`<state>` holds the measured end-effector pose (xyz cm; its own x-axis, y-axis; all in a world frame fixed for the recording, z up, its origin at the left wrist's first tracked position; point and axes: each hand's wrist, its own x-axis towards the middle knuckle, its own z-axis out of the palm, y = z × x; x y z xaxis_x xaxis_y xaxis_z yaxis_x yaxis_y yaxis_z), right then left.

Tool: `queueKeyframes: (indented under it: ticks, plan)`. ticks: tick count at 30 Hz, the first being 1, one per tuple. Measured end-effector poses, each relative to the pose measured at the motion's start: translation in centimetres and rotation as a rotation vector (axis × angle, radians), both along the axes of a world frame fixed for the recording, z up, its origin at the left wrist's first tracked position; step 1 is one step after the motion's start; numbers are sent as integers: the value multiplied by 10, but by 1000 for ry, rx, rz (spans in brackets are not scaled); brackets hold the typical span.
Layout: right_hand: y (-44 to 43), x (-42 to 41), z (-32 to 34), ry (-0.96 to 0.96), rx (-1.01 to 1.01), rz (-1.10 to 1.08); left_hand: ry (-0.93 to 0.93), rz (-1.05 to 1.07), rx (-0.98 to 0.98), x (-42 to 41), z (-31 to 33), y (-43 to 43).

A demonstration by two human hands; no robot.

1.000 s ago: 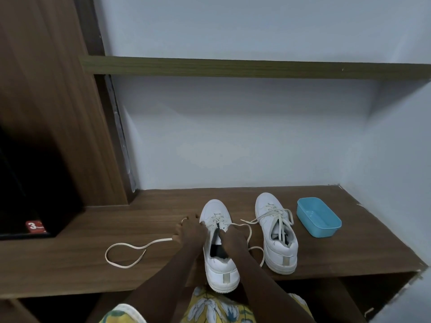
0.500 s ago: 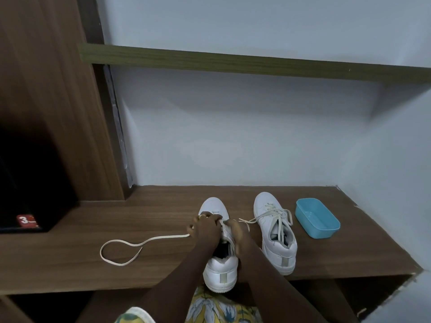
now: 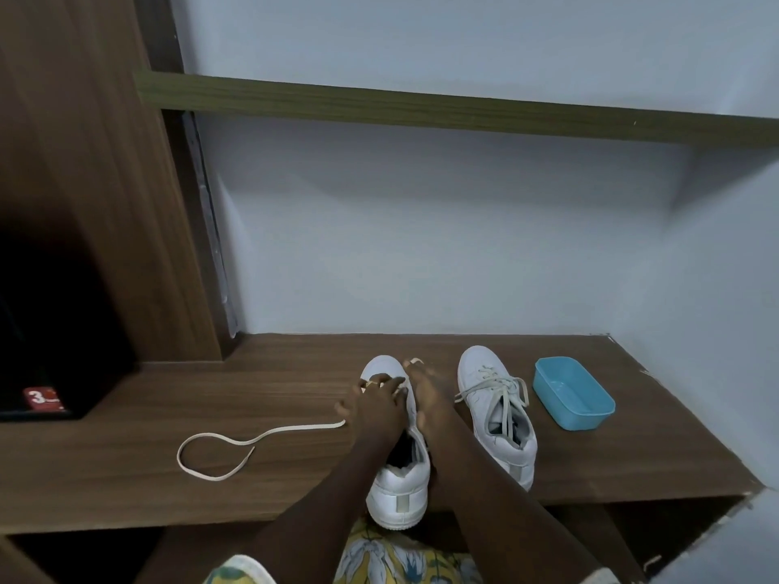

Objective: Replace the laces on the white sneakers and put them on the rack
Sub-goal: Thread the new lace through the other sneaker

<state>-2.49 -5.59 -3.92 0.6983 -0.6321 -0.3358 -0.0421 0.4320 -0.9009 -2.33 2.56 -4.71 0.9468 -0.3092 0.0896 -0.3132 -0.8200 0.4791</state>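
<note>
The eyelets of the left sneaker (image 3: 398,495) are covered by the left hand (image 3: 375,408) and the blurred right hand (image 3: 425,398), so neither grip can be told. One end of the lace (image 3: 307,426) is hidden beneath the left hand.

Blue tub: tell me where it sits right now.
In the head view, the blue tub sits at the right end of the wooden shelf, just right of the laced sneaker and not touching it.

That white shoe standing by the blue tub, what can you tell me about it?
The laced sneaker is a white low-top, leather-like, with a beige tab at the heel. Cream laces cross its eyelets, ends loose and untied. It stands upright on the wooden shelf, toe to the wall, apart from the blue tub beside it.
</note>
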Motion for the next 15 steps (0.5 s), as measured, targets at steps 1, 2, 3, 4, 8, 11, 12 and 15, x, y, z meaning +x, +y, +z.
queueKeyframes:
  ticks: [1,2,3,4,8,11,12,15]
  plan:
    - [0,0,4,-14,-17,21,3,-1,-59,2,4,-3]
    - [-2,1,6,-38,-27,49,34,1,-153,7,5,-8]
    - [-2,2,10,-46,-38,68,72,0,-277,12,6,-12]
    - [-4,2,12,-66,-59,72,119,-3,-412,16,7,-16]
    - [-14,-1,30,-58,-149,27,199,12,-635,31,-2,-28]
    - [-25,-1,48,-102,-100,54,176,-10,-589,23,8,-26]
    - [-29,0,52,-108,-124,40,177,-8,-520,17,10,-25]
    - [-37,2,71,-135,-196,-39,112,-48,-110,3,7,-22]
